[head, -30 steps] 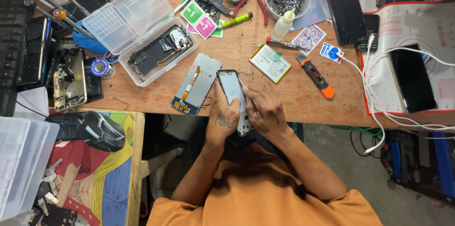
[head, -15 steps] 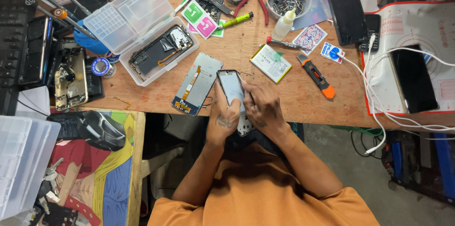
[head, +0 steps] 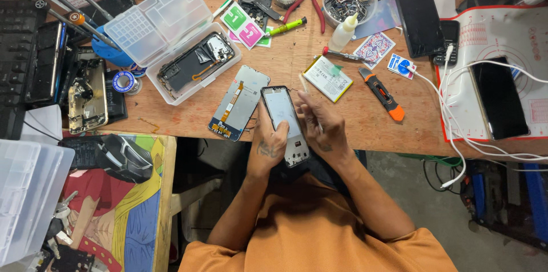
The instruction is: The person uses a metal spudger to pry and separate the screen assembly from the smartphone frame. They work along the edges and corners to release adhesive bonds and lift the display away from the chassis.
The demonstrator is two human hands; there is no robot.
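Black-rimmed phone frame point(head: 285, 123) sits at the near edge of the wooden bench point(head: 354, 118), gripped from below by your left hand point(head: 267, 149). Your right hand point(head: 319, 126) pinches a thin tool point(head: 308, 94) beside it, near the battery point(head: 327, 78).

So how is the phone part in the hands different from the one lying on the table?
The phone frame is held up off the wood in the left hand and shows a pale face with a dark rim. The screen panel lies flat on the workbench, untouched, showing a grey back with an orange ribbon. Both are flat rectangles.
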